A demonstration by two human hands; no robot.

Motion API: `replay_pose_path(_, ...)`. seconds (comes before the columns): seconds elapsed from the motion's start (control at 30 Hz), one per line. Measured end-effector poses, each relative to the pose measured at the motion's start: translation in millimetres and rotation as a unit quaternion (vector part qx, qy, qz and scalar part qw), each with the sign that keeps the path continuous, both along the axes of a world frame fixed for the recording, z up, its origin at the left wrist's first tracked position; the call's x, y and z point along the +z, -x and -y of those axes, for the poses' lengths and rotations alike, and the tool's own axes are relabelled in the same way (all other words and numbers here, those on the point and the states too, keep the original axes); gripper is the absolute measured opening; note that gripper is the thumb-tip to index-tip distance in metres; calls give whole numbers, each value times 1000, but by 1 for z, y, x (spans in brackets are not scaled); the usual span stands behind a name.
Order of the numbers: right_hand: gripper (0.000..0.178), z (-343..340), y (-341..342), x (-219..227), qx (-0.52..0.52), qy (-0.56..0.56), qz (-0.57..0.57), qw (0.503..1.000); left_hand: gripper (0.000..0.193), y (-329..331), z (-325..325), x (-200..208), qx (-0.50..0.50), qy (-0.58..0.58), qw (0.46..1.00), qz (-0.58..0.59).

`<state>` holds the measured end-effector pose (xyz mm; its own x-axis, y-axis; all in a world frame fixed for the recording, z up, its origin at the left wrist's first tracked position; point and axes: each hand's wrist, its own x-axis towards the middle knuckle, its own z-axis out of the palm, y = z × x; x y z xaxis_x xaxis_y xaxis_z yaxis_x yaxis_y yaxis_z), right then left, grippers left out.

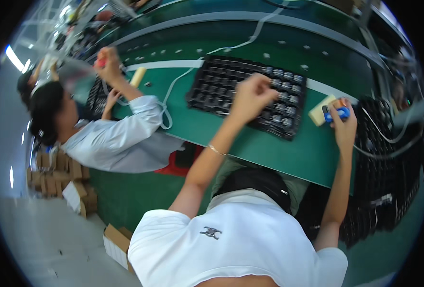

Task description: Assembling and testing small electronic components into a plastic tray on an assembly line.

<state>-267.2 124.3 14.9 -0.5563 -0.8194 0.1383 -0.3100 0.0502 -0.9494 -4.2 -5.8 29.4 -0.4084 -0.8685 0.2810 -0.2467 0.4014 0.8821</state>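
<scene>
A green worktable (279,160) ran across the view, its near edge slanting down to the right just in front of the seated person's lap. Bare tabletop lay between that edge and a black compartment tray (221,86), leaving open room there, and another bare strip separated the tray from the cream block (315,116) at its right. Beyond a pale strip along the table's far side, small light pieces (266,55) lay spaced out on a green surface.

The tray sat flat in the middle of the table, its long axis running left to right and angled downward at the right. Small shiny parts (294,89) filled pockets in its right portion.

The left hand (254,98) was above the tray, thumb and fingertips drawn close together; whether they pinched anything could not be told. The right hand (344,122) had its fingers curled around a blue-and-orange object (342,114) at the block's right end. The object's orange part was on the far side and its blue part nearer; its long axis was unclear. The block's long axis slanted from near left to far right.

A white cable (172,88) curved down the table left of the tray, near a co-worker (121,129) in a pale shirt.
</scene>
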Motion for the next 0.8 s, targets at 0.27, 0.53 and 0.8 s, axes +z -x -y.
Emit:
replay_pose_path(0.27, 36, -10, 3, -19, -93, -31, -284, 954, 31, 5, 51, -18, 102, 124, 946, 281)
replay_pose_path(0.53, 36, -5, 12, -38, -107, 12, -316, 943, 53, 48, 80, -3, 119, 155, 867, 459)
replay_pose_path(0.8, 37, -6, 13, -37, -118, -33, -295, 948, 39, 45, 85, -9, 125, 147, 910, 368)
